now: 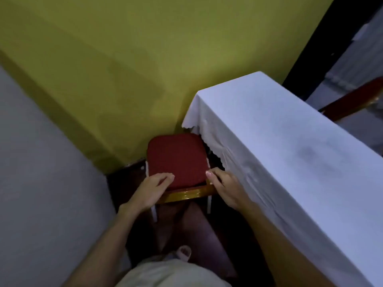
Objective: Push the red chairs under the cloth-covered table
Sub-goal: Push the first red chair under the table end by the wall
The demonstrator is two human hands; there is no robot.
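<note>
Yellow wall (128,65) fills the upper left and centre of the frame; a grey surface (37,183) runs down the left edge. Cloth-covered table (290,154) takes the right half, long axis running from upper centre down to lower right, white cloth hanging over its near side with a scalloped hem. Red chair (177,160) sits centre frame, in the corner between wall and table, just beside the table's end; seat cushion faces up, its far right corner under the cloth hem, most of the seat out in the open. The gold-coloured bar (186,194) along the seat's lower edge faces the person, white legs showing below it. Both forearms come up from the bottom of the frame, angled inward. Left hand (151,190) lies palm-down on the lower-left corner of the chair, fingers stretched flat over the cushion edge, not curled round anything visible. Right hand (224,187) is at the lower-right corner, knuckles up, fingers bent down at the seat edge beside the cloth; can't tell whether it actually grips the frame. A second red chair (352,100) shows in part at the right edge, beyond the table.
</note>
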